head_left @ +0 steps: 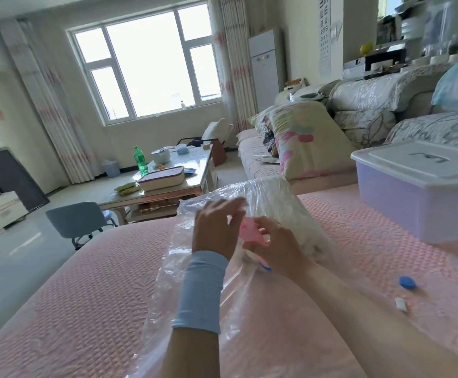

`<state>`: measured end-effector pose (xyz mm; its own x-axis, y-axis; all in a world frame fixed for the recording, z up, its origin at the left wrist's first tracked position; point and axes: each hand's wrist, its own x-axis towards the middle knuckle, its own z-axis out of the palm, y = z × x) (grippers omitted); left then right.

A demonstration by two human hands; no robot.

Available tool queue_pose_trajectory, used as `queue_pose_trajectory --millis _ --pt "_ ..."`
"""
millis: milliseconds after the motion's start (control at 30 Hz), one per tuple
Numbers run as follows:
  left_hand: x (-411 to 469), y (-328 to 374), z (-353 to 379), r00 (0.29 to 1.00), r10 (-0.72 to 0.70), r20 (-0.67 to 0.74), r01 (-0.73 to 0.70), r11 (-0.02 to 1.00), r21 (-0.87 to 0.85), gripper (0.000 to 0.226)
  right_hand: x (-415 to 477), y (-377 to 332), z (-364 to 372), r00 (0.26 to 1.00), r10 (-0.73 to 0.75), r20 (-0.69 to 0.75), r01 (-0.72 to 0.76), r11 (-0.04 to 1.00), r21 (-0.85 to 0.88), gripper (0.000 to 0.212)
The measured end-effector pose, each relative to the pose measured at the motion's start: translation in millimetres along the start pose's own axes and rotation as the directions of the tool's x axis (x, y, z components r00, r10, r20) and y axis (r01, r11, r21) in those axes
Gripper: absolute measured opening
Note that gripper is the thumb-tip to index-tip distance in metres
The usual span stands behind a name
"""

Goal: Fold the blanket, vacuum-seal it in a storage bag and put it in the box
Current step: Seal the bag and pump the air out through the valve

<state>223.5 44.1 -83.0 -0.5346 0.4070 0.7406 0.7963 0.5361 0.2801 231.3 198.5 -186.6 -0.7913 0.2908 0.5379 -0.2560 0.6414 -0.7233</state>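
On the pink bed (pixel 85 296), over the clear storage bag (pixel 195 285) holding the white blanket (pixel 285 211), the right hand (pixel 275 248) has its fingers curled round a pink plastic piece (pixel 249 232). The left hand (pixel 215 227) is blurred beside it, so I cannot tell its hold.

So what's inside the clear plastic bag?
A white blanket shows through the bag. The left hand and the right hand, holding a pink object, cover its near end.

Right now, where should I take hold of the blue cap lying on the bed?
Pinch the blue cap by its round rim from straight above: it lies low and flat on the bed cover, nothing touching it. The right hand, holding the pink piece, is nearer.
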Motion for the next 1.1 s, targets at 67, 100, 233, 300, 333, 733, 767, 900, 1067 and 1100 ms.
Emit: queue_pose_trajectory --millis 67,100,233,300,333,733,767,900,1067,1100 --pt "-5.9 -0.4 -0.3 0.997 -0.022 0.080 0.014 0.995 0.095 0.015 -2.1 -2.8 -2.4 1.000 0.016 0.017 -0.016 1.000 0.016 0.049" --pt "-3.6 -0.3 -5.1 0.999 -0.013 0.040 0.008 0.994 0.114 0.015 -2.8 -4.1 -3.4 1.000 0.021 0.019 -0.022 0.999 0.031 0.048" --pt "16.0 6.0 -36.2 0.913 0.067 -0.403 -0.028 0.994 0.102 0.012 -4.0 -7.4 -4.9 0.999 0.036 0.020 -0.038 0.996 0.076 0.046" --pt "15.7 7.5 -37.3 0.860 0.061 -0.506 -0.022 0.996 0.081 0.013 -4.8 -6.1 -4.4 0.998 0.056 0.030 -0.058 0.995 0.079 0.045" --pt "12.3 8.4 -33.4 0.876 0.032 -0.482 -0.019 0.999 0.031 0.014 -5.0 -5.2 -4.1 0.997 0.065 0.035 -0.068 0.995 0.078 0.046" --pt "19.0 -3.9 -43.0 0.890 0.003 -0.456 -0.019 0.999 -0.030 0.018 -0.5 -10.1 -4.1 0.995 0.072 0.071 -0.076 0.995 0.058 0.047" --pt "22.1 -5.2 -43.2 0.876 -0.003 -0.481 -0.016 0.999 -0.035 0.019 -0.9 -9.6 -4.0 0.995 0.074 0.072 -0.078 0.995 0.054 0.046" --pt "-1.0 -5.8 -16.1 0.957 -0.051 -0.284 0.029 0.996 -0.079 0.017 -1.0 -7.8 -1.3 0.994 0.079 0.081 -0.082 0.996 0.034 0.050" --pt "-16.2 -6.1 -3.5 0.982 -0.137 0.131 0.141 0.990 -0.028 0.022 -6.7 -7.2 0.1 0.993 0.093 0.076 -0.097 0.994 0.040 0.045" --pt "-13.2 -4.9 -10.1 0.992 -0.108 0.058 0.110 0.993 -0.037 0.020 -7.6 -8.0 -0.1 0.994 0.085 0.067 -0.089 0.995 0.053 0.046"
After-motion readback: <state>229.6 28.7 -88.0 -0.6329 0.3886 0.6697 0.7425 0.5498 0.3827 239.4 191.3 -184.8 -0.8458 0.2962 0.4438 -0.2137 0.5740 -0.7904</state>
